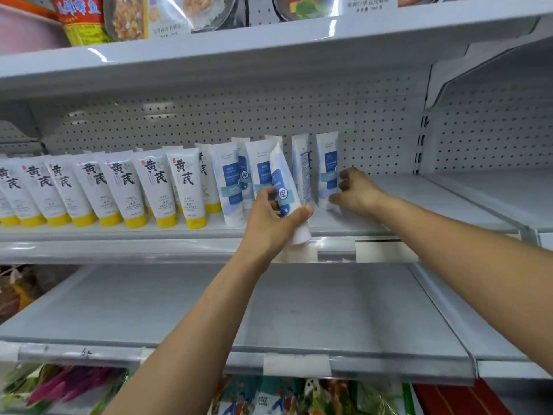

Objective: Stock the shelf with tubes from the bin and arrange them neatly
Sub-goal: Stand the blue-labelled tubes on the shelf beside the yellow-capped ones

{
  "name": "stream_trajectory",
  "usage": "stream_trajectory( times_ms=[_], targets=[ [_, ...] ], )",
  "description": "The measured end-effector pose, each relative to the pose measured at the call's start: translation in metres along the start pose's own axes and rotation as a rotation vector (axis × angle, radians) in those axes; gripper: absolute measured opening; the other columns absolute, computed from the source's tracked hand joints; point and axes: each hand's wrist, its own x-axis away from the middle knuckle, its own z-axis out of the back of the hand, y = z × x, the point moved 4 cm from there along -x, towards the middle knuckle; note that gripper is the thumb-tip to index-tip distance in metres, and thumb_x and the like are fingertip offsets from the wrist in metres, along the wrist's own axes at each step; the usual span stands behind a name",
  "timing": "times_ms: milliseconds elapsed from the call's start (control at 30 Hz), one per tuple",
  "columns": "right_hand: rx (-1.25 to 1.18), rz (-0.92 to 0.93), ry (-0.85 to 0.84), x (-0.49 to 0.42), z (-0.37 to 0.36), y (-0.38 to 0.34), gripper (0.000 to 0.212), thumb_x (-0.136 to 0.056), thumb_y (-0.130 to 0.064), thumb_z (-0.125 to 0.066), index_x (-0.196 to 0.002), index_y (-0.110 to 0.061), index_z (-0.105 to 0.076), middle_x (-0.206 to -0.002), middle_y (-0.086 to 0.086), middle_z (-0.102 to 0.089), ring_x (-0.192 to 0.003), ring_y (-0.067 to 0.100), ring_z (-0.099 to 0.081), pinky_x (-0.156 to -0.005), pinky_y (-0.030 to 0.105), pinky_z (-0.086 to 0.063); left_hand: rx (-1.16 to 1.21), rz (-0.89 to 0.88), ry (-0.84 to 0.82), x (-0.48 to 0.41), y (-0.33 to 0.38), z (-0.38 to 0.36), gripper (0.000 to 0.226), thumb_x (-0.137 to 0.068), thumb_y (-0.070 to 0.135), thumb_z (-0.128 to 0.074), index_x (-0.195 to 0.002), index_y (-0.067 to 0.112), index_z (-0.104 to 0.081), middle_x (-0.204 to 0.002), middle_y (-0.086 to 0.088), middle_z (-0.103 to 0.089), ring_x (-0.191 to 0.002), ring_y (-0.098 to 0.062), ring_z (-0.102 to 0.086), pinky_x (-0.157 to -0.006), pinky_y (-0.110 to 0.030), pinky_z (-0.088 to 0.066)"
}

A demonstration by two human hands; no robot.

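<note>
On the middle shelf [389, 187], white tubes stand cap-down in a long row against a pegboard back [239, 115]. From the left end to about the middle they are yellow-capped tubes [155, 187] with large black characters on the front. To their right stand blue-labelled tubes [227, 181] with white caps, set less evenly, some leaning and one turned side-on.

The person's left hand [273, 220] grasps a tilted tube [284, 181] of the blue kind, fingers and thumb wrapped round its lower half. This tube leans with its crimped end up and to the left. Its white cap hangs just over the shelf's front lip, in front of the standing blue ones.

The right hand [357, 190] reaches in from the right to the end tube [327, 163], the last blue one in the row. Its fingers are curled onto that tube's right edge and the thumb presses low on the same side, so it is holding the tube where it stands upright on the shelf. To the right of this hand the shelf surface is bare grey.

Below is a lower shelf [269, 310], also grey, with paper tags on its front rail. Under it I can see colourful packets [269, 396], blurred. An upper shelf [269, 34] carries food packs [125, 16] and a red and yellow jar [82, 19].
</note>
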Motion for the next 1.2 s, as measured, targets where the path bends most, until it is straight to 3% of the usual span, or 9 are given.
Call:
stream_trajectory(
  times_ms=[67,133,200,300,467,567,667,867,1200],
  targets=[
    [-0.050,0.091,0.076,0.015,0.009,-0.008,0.037,-0.086,-0.006,-0.062,-0.122,-0.007,-0.052,-0.099,-0.001,-0.059,-0.096,0.018,-0.056,-0.085,0.027,-0.046,0.005,0.005,0.007,0.005,0.002,0.001,0.060,-0.078,0.029,-0.079,-0.125,0.024,-0.043,-0.111,0.007,-0.060,-0.098,-0.011,-0.064,-0.087,-0.038,-0.057],
    [-0.147,0.171,0.029,0.037,0.015,-0.018,0.020,-0.086,-0.001,-0.060,-0.101,-0.013,-0.061,-0.085,-0.002,-0.060,-0.083,0.014,-0.057,-0.073,0.020,-0.048,0.023,0.000,0.019,0.009,0.007,0.000,0.058,-0.078,0.027,-0.079,-0.122,0.025,-0.042,-0.109,0.008,-0.061,-0.098,-0.012,-0.064,-0.087,-0.039,-0.057],
    [-0.200,0.230,-0.170,0.060,0.015,-0.027,0.022,-0.084,0.002,-0.062,-0.096,-0.017,-0.064,-0.088,0.003,-0.066,-0.077,0.011,-0.060,-0.061,0.016,-0.046,0.048,-0.017,0.036,0.013,0.011,-0.002,0.056,-0.078,0.024,-0.080,-0.120,0.025,-0.042,-0.106,0.008,-0.061,-0.096,-0.011,-0.065,-0.085,-0.039,-0.057],
    [-0.204,0.285,-0.431,0.093,0.008,-0.039,0.028,-0.077,0.001,-0.071,-0.095,-0.019,-0.064,-0.086,0.000,-0.066,-0.071,0.006,-0.060,-0.060,0.017,-0.046,0.078,-0.047,0.065,0.019,0.018,-0.008,0.058,-0.077,0.020,-0.080,-0.118,0.024,-0.041,-0.099,0.008,-0.062,-0.087,-0.007,-0.067,-0.078,-0.035,-0.059],
    [-0.244,0.376,-0.297,0.116,0.000,-0.045,0.028,-0.073,-0.010,-0.080,-0.072,-0.026,-0.057,-0.057,-0.020,-0.061,-0.055,-0.008,-0.054,-0.054,0.009,-0.043,0.088,-0.064,0.059,0.028,0.024,-0.022,0.057,-0.078,0.019,-0.079,-0.119,0.022,-0.040,-0.099,0.002,-0.066,-0.084,-0.010,-0.071,-0.074,-0.035,-0.061],
    [-0.259,0.398,-0.282,0.119,0.001,-0.044,0.021,-0.077,-0.008,-0.076,-0.082,-0.026,-0.066,-0.072,-0.014,-0.071,-0.067,-0.003,-0.062,-0.061,0.015,-0.050,0.040,-0.060,0.025,0.032,0.027,-0.024,0.052,-0.082,0.028,-0.075,-0.123,0.022,-0.043,-0.098,0.005,-0.065,-0.090,-0.013,-0.070,-0.080,-0.041,-0.060],
    [-0.186,0.342,-0.191,0.111,0.009,-0.036,0.028,-0.076,-0.013,-0.075,-0.103,-0.014,-0.066,-0.095,0.003,-0.073,-0.087,0.015,-0.069,-0.081,0.034,-0.055,-0.159,-0.095,0.021,0.033,0.028,-0.018,0.048,-0.088,0.038,-0.065,-0.128,0.020,-0.046,-0.099,0.008,-0.061,-0.088,-0.006,-0.062,-0.078,-0.031,-0.055],
    [-0.163,0.222,-0.030,0.083,0.024,-0.021,0.036,-0.075,-0.009,-0.075,-0.110,-0.014,-0.065,-0.103,0.000,-0.071,-0.095,0.014,-0.067,-0.086,0.029,-0.053,-0.724,-0.244,0.081,0.032,0.021,-0.006,0.033,-0.090,0.039,-0.059,-0.118,0.023,-0.055,-0.104,0.007,-0.063,-0.086,-0.011,-0.062,-0.083,-0.038,-0.052],
    [-0.129,0.097,-0.144,0.047,0.007,-0.003,0.038,-0.079,-0.004,-0.073,-0.116,-0.010,-0.063,-0.111,0.005,-0.068,-0.101,0.018,-0.064,-0.092,0.032,-0.048,-0.859,-0.246,0.058,0.018,0.012,-0.001,0.026,-0.091,0.040,-0.056,-0.114,0.026,-0.057,-0.100,0.011,-0.064,-0.089,-0.010,-0.061,-0.090,-0.042,-0.049]
  ],
)
